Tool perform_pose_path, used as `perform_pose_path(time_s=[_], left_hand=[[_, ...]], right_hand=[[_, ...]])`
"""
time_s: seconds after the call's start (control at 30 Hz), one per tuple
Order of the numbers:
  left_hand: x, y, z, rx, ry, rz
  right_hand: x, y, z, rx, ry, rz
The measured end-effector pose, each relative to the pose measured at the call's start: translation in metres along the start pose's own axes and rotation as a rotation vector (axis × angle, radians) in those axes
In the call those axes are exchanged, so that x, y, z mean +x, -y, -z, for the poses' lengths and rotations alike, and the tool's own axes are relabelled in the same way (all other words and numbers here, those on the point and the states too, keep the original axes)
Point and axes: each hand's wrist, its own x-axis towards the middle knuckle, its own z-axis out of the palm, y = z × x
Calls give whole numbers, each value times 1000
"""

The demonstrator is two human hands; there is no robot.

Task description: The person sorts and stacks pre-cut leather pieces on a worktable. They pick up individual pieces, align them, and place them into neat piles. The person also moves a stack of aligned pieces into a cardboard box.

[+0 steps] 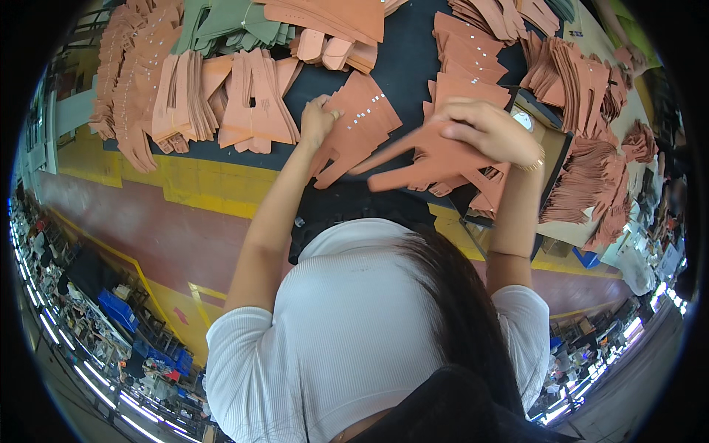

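Note:
A fanned stack of orange-brown flat cut pieces (358, 122), with small white marks in rows, lies in front of me on the dark table. My left hand (317, 122) is closed at the stack's left edge, its thumb over the top. In my right hand (487, 131) a single forked orange-brown cut piece (425, 153) is pinched between thumb and fingers. This piece is slightly blurred and points left, its prongs close to the stack. Beneath and behind it is another spread stack of similar pieces (465, 85), partly hidden by the hand and the piece.
Bundled orange-brown pieces (251, 100) and green pieces (236, 26) cover the table's left and far side. A dark-rimmed box (550, 136) stands right of my right hand. Beyond it, more pieces (587, 181) crowd a pale table. Another person's hand (628, 59) shows at far right.

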Motion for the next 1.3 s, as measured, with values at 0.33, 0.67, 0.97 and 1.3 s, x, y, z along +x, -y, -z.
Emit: perform_pose_path(time_s=[0.33, 0.67, 0.97, 1.3], left_hand=[[-9, 10, 5, -314, 71, -17], [-5, 2, 12, -396, 155, 73], [-9, 6, 15, -339, 151, -54], [-12, 0, 13, -159, 52, 32]], right_hand=[[128, -132, -141, 47, -450, -463], [144, -134, -149, 166, -562, -707], [113, -121, -139, 245, -486, -487], [8, 6, -19, 75, -558, -307]])
